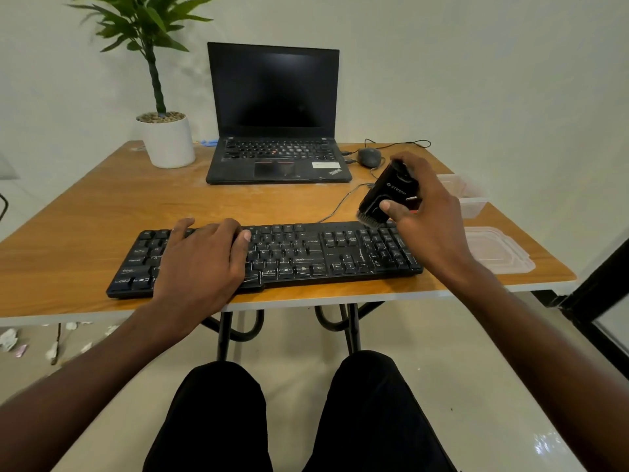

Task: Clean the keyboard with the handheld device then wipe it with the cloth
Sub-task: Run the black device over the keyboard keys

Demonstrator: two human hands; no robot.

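A black keyboard (306,257) lies along the front of the wooden table (102,212). My left hand (204,257) rests flat on its left half, fingers straight over the keys. My right hand (429,212) grips a black handheld device (384,195) with a brush tip, tilted downward. The brush hangs just above the keyboard's top right corner, near the number pad. No cloth shows in this view.
An open black laptop (275,117) stands behind the keyboard, with a wired mouse (369,156) to its right. A potted plant (166,137) sits at the back left. Clear plastic containers (473,202) and a lid (497,248) lie at the right edge.
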